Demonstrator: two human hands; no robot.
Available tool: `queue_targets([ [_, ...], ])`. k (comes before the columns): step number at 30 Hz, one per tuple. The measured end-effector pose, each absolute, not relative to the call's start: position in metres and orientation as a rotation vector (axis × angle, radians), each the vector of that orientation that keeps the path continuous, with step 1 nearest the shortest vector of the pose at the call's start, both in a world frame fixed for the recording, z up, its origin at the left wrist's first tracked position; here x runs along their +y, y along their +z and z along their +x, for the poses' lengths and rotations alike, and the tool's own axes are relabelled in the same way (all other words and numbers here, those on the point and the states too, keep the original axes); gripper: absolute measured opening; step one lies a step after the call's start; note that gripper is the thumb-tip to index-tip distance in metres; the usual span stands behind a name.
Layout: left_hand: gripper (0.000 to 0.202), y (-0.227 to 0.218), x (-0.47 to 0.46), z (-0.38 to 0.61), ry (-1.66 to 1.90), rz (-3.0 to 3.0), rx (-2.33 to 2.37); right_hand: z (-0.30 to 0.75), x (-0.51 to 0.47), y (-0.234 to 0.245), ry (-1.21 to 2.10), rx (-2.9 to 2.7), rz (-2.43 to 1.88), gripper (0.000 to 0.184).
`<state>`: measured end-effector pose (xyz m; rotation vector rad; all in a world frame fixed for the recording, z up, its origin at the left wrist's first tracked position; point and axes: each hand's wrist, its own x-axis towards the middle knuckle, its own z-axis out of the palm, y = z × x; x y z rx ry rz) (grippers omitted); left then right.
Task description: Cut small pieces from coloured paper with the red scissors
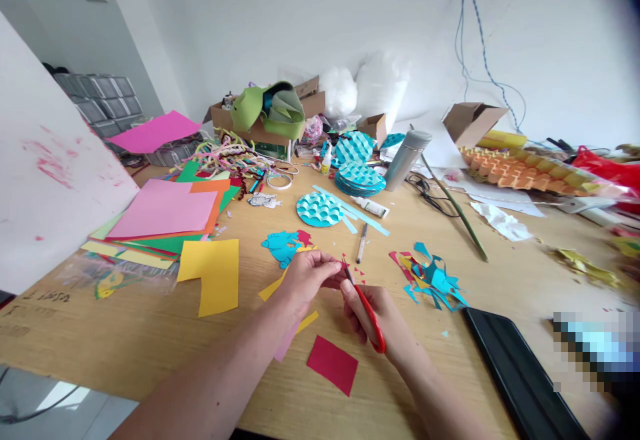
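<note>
On the wooden table (150, 333), a stack of coloured paper (165, 217) is seen at ten o'clock and paper scraps (433, 280) at two, while red-handled scissors (367, 313) are gripped by the right hand (373, 307) and a tiny red piece, barely visible, is pinched against the blades by the left hand (307, 277), seemingly for trimming.

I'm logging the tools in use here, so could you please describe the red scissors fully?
The red scissors have red, seemingly plastic handle loops and short dark blades. The right hand grips the handles above the wooden table, tips pointing up and away toward the left hand, which pinches something small at the blades. Tiny red scraps lie just beyond.
</note>
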<state>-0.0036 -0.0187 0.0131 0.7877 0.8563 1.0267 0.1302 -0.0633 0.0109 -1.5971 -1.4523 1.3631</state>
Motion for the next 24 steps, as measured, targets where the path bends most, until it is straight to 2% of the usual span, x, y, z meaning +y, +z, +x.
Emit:
queue_targets([
  [24,0.015,0.0134,-0.0201,-0.0024,1.040,0.775,0.856,0.1319,-0.0630,0.0088,1.324,-1.489,-1.616,0.052],
])
